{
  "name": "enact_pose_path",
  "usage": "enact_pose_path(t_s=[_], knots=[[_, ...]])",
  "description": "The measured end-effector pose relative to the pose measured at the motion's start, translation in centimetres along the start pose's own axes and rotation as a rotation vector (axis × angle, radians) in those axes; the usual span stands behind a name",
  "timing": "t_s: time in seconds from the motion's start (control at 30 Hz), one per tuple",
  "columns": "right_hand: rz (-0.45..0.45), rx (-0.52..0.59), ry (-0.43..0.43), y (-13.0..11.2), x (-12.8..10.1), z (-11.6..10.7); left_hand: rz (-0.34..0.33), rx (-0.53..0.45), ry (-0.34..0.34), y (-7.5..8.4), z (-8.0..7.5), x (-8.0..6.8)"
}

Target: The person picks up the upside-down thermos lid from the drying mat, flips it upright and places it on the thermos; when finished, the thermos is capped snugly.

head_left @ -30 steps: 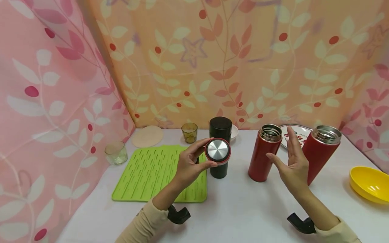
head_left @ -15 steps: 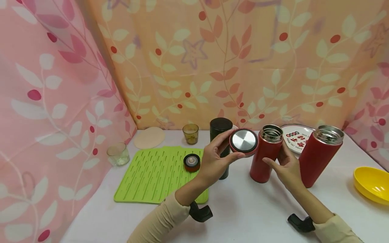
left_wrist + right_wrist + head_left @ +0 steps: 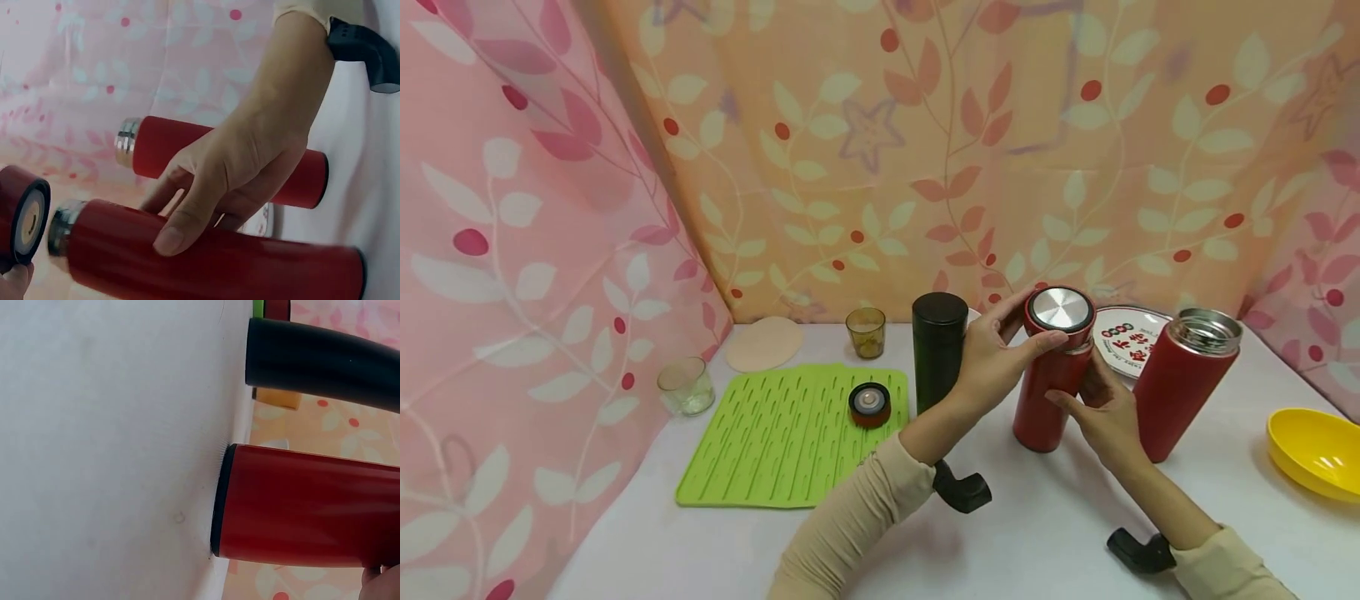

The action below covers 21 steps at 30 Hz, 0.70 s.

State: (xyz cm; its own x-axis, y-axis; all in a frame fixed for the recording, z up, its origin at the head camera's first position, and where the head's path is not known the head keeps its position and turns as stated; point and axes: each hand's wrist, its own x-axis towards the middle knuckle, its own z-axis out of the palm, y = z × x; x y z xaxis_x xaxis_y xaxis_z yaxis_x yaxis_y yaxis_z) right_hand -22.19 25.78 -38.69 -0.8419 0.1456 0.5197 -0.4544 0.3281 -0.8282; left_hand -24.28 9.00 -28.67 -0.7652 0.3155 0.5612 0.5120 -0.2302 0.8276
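the lid, red-rimmed with a silver top, sits tilted on the mouth of the near red flask, which stands upright on the white table between the black flask and the second red flask. the left hand pinches the lid by its rim, thumb at the front, fingers curled round the back. the right hand grips the near flask's body, thumb across the front and fingers wrapped behind; the left wrist view shows the thumb pressed flat on the red wall. the second red flask is open, its steel mouth bare, just right of the hands. behind them lies a printed plate. on the green mat to the left rests another lid. a yellow bowl sits at the far right edge
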Motion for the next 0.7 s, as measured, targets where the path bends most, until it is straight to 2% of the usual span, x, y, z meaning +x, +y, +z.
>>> enact_pose_path(t_s=[0.2,0.3,0.43,0.5,0.7], knots=[[0.018,0.064,-0.001,0.2,0.0,-0.1,-0.074,-0.02,0.055,-1.0,1.1,1.1],[0.018,0.066,-0.005,0.2,0.0,0.0,-0.099,0.007,0.064,-0.4,1.2,1.2],[0.016,0.053,-0.008,0.2,0.0,0.0,-0.124,0.032,0.066,-0.7,1.1,1.5],[0.016,0.053,-0.008,0.3,0.0,0.1,-0.126,0.033,0.065,-1.3,1.0,1.6],[0.016,0.051,-0.002,0.3,-0.1,0.1,-0.134,0.047,0.028,-2.4,1.0,2.1]])
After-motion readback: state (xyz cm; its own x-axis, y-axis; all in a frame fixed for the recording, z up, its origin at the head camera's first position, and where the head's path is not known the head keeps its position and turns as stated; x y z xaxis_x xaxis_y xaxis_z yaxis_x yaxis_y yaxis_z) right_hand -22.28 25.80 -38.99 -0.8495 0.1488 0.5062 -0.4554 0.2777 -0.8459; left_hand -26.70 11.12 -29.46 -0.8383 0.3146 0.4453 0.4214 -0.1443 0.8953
